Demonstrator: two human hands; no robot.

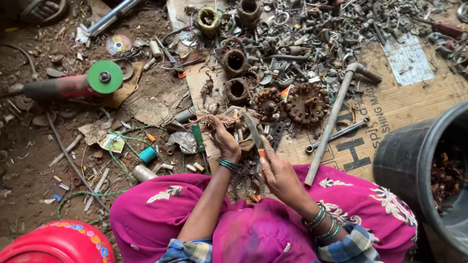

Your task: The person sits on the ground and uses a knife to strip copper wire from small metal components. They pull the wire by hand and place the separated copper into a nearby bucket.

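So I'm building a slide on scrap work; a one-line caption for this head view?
Seated in pink, left hand gripping a rusty motor part, right hand holding a knife, scrap metal spread on cardboard.

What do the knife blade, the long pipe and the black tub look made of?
Knife blade in the right hand: dull grey metal, likely steel. Long pipe: bare grey metal with a matte sheen. Black tub: probably rubber or thick plastic, matte and scuffed.

Soft, even daylight with no harsh glare. Shadows are faint and short beneath the scrap metal pile and the long pipe. Colours are vivid, and focus is sharp across the centre. The black bin at the right edge bulges with wide-angle distortion, its inside dark.
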